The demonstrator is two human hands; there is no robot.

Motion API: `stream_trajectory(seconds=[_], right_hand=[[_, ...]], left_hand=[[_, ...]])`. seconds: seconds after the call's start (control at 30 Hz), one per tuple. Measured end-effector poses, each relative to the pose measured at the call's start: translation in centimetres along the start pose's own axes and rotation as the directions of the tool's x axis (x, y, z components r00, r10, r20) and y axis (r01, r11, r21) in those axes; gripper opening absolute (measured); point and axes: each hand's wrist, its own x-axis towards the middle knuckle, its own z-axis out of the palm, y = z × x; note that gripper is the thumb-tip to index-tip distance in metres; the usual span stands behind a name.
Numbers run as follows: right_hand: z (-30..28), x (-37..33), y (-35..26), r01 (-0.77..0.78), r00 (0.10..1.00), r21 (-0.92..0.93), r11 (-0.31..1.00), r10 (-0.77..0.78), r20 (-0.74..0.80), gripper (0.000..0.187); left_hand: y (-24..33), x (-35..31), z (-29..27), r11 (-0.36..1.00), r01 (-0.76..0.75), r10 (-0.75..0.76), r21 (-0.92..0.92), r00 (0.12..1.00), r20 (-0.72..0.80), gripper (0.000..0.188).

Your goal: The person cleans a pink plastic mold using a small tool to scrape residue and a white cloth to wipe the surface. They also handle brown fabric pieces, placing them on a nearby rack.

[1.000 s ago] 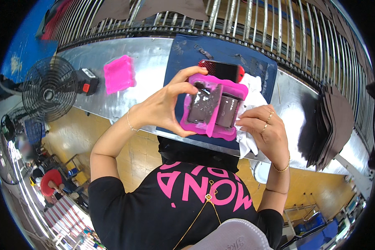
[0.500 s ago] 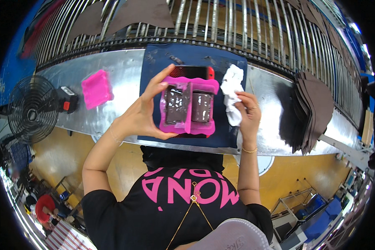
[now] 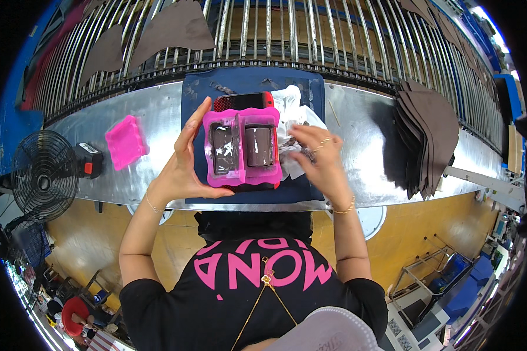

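In the head view, the left hand [image 3: 184, 169] is clamped on the left edge of a pink mould tray [image 3: 241, 146], thumb under its near corner and fingers up along its far left side. The tray sits over the middle of a dark blue mat [image 3: 310, 187] on the metal desk [image 3: 152, 117], and it has two hollows side by side, each filled with a dark brown piece [image 3: 259, 146]. A red and black block [image 3: 243, 100] shows just past the tray's far edge, and more red peeks out under its near edge.

The right hand [image 3: 319, 158] is just right of the tray, fingers curled onto a crumpled white cloth [image 3: 293, 117] that lies on the mat and touches the tray's right side. Whether the fingers pinch the cloth or only press on it, I cannot tell.

On the desk well to the left lies a second pink mould [image 3: 126, 142], empty side up, and beside it a small black device [image 3: 89, 161] with a red part. A black fan [image 3: 44, 174] stands at the desk's left end. On the right, a stack of dark brown leather cut pieces [image 3: 427, 134] fans out over the desk. Beyond the desk runs a rack of metal bars [image 3: 310, 29] with more brown pieces lying on it.
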Motion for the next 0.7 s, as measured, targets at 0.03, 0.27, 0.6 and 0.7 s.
stream_trajectory(seconds=[0.03, 0.27, 0.6, 0.7], right_hand=[[-1.3, 0.3, 0.3, -0.023, 0.998, 0.055, 0.998, 0.026, -0.057, 0.041], [-5.1, 2.2, -0.3, -0.028, 0.997, -0.221, 0.975, 0.042, 0.06, 0.067], [0.0, 3.3, -0.5, 0.165, 0.965, -0.435, 0.885, -0.055, 0.255, 0.073], [0.3, 3.3, 0.2, 0.161, 0.969, -0.384, 0.909, -0.072, 0.237, 0.054]], left_hand=[[0.1, -0.1, -0.1, 1.0, 0.003, -0.003, -0.022, 1.0, -0.01, 0.14], [0.5, -0.8, -0.5, 0.999, -0.002, 0.001, -0.035, 1.0, -0.013, 0.144], [0.2, -2.0, -0.8, 0.999, 0.013, -0.012, 0.049, 1.0, -0.029, 0.147], [0.1, -2.2, -0.8, 0.997, 0.024, -0.023, 0.067, 0.999, -0.026, 0.147]])
